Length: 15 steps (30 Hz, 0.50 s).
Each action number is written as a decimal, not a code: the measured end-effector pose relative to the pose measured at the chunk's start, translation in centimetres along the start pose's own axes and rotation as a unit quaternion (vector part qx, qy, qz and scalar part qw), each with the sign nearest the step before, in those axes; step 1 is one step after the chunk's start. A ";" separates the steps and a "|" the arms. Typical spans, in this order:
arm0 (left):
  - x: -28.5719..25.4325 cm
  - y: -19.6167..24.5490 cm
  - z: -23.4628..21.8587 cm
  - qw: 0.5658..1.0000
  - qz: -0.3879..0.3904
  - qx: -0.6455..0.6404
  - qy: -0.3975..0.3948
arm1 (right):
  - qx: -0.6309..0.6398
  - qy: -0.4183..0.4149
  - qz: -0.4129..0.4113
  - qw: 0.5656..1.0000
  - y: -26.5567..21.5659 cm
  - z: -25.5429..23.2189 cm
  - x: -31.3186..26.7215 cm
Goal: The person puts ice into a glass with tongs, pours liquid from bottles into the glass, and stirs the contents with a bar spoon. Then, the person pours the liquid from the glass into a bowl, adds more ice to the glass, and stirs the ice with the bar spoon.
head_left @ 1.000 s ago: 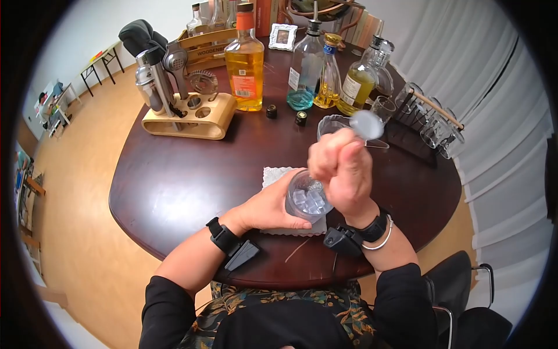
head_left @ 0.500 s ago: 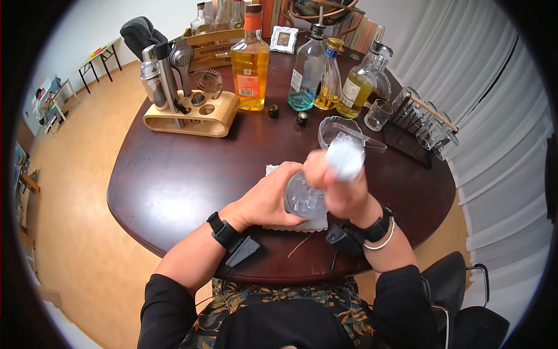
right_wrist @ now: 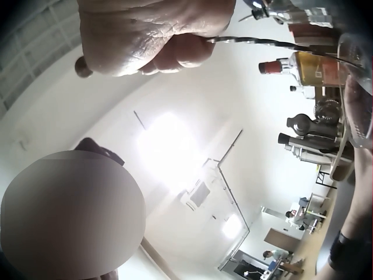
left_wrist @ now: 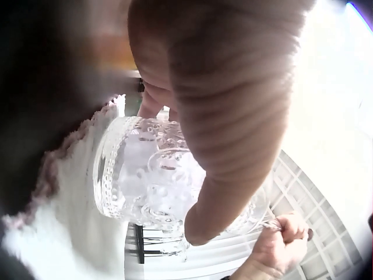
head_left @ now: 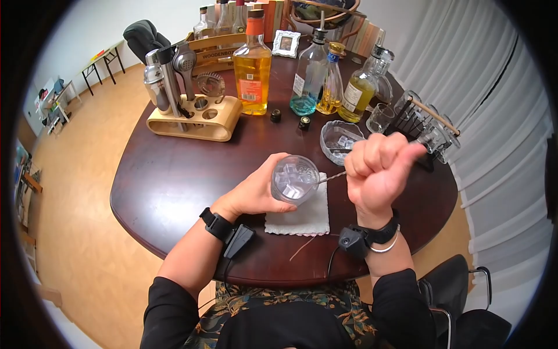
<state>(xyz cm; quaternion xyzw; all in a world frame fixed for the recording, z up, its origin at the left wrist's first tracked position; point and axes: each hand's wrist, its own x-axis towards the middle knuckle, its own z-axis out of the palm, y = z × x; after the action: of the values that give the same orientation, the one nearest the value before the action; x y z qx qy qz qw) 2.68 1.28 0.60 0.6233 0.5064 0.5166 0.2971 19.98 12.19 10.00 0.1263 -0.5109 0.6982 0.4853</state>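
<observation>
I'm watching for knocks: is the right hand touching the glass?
Apart: the head view shows a gap between right hand and glass, spanned by a twisted rod.

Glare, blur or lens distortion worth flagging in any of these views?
Head: fisheye curvature with black corners, glare on the left of the table; left wrist: overexposed right side, left hand in shadow, upper-left background blurred; right wrist: ceiling light blown out, a featureless smooth oval covering the lower left.
</observation>
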 end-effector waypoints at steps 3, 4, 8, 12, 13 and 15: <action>-0.2 0.2 -0.1 1.000 -0.008 -0.019 -0.016 | -0.009 -0.139 -0.093 0.986 -0.2 0.3 -0.2; -0.1 0.2 -0.1 0.999 -0.012 -0.024 -0.024 | -0.047 -0.176 -0.128 0.975 -0.3 0.8 -0.2; -0.1 0.3 -0.1 0.999 0.000 0.001 -0.033 | -0.129 -0.397 -0.143 0.897 1.4 0.5 0.6; -0.2 0.5 -0.3 0.994 0.023 0.101 -0.021 | -0.175 -0.248 -0.007 0.953 5.0 -1.1 -0.6; -0.2 0.6 -0.3 0.995 0.014 0.095 -0.016 | -0.121 -0.210 0.031 0.970 5.0 -1.3 -0.1; -0.2 0.6 -0.2 0.996 -0.005 0.091 -0.006 | -0.071 -0.108 0.088 0.988 4.4 -1.0 0.4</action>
<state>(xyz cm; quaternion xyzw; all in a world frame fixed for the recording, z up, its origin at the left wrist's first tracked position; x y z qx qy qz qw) 2.67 0.84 1.13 0.6487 0.5524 0.4628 0.2446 16.59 13.19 7.23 0.1212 -0.6176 0.6825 0.3716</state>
